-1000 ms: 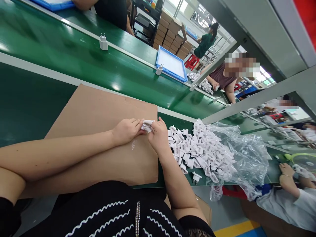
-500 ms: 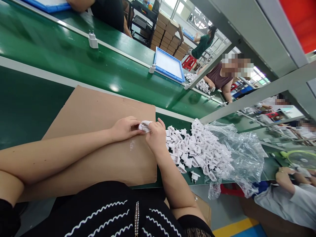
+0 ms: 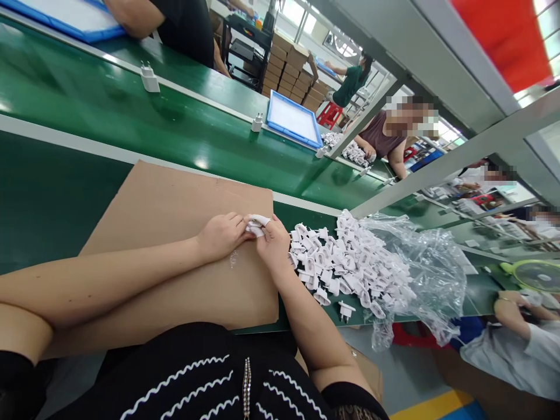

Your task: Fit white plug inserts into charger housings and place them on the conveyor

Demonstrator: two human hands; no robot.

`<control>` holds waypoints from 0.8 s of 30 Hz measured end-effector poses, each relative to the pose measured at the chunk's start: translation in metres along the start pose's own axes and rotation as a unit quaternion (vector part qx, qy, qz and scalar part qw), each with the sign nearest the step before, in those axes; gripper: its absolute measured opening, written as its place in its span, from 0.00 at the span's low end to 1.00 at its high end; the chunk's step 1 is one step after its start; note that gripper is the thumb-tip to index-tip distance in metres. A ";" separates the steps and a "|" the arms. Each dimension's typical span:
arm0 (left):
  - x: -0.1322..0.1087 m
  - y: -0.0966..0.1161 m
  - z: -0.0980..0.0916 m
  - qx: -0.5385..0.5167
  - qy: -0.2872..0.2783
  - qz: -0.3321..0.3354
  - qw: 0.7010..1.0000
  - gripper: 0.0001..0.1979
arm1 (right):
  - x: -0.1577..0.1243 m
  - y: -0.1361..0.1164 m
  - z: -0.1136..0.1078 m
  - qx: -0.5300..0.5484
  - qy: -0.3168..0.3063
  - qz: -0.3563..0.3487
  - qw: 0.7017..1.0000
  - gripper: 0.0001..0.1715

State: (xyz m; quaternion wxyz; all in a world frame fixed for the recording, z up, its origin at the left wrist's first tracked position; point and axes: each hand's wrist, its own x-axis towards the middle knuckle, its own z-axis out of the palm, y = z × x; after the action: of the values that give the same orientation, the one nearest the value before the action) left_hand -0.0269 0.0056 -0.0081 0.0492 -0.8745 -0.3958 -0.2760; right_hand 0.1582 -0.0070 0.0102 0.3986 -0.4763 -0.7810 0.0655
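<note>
Both my hands meet over the cardboard sheet [image 3: 175, 204], at a white plastic plug housing [image 3: 259, 220]. My left hand [image 3: 223, 234] pinches its left end between thumb and fingers. My right hand [image 3: 274, 242] grips the other end, fingers curled around it. The fingers cover much of the housing, so its inside is mostly hidden. Just right of my right hand lies a heap of white plug housings [image 3: 354, 256], some with pins showing. One loose plug housing [image 3: 346, 310] rests apart near the bench's front edge.
Clear plastic bag [image 3: 437, 268] beside the heap. Beyond the cardboard runs a green belt [image 3: 196, 134], with white plug adapters [image 3: 150, 79] along its far edge. A blue-rimmed tray [image 3: 294, 140] stands across it. A slanted metal post [image 3: 394, 186] rises at right. Co-workers sit opposite and at right.
The housing has turned a little between my hands. My right hand's raised finger has come down toward it, and my left fingers have closed nearer. The view has shifted slightly.
</note>
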 end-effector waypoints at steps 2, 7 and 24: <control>-0.001 0.000 -0.002 -0.064 -0.002 -0.022 0.998 0.21 | -0.003 0.000 0.002 0.041 0.018 0.024 0.999 0.14; 0.000 -0.005 -0.007 -0.261 -0.060 -0.116 0.956 0.16 | -0.011 -0.006 0.002 0.128 0.041 0.114 0.984 0.26; 0.107 -0.152 -0.032 -0.091 0.038 -0.464 0.880 0.14 | -0.016 -0.007 0.002 0.049 -0.043 0.022 0.998 0.23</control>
State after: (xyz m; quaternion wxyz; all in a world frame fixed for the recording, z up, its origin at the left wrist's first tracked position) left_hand -0.0938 0.1704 0.0546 -0.1494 -0.5800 -0.7276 -0.3345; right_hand 0.1558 -0.0230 0.0031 0.3857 -0.4699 -0.7827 0.1332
